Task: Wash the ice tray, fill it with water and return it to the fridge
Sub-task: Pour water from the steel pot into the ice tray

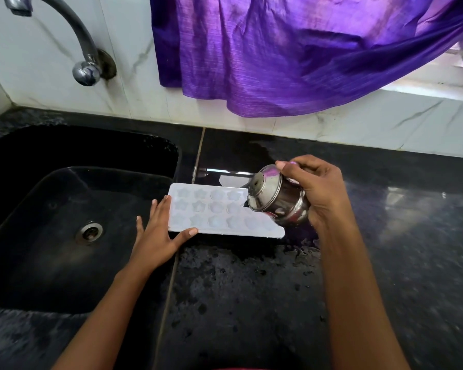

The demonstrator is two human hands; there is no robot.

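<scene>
the white plastic ice tray (219, 214), moulded with star and round cups, lies flat on the wet black granite table (251, 289) just right of the black sink (51, 209). the left hand (155, 233) rests open against its end, thumb on the near edge. the right hand (321, 190) grips a tilted steel pot (275, 198) over the tray's right end. purple cloth (292, 54) hangs over marbled wall tiles (51, 62).

A white plastic ice tray (219, 212) lies flat on a wet black granite counter, its left end just beside the edge of a black sink, its long side running left to right. Three rows of star- and round-shaped cavities face up; whether they hold water cannot be told. The tray's right end is partly hidden behind a tilted steel vessel
</scene>
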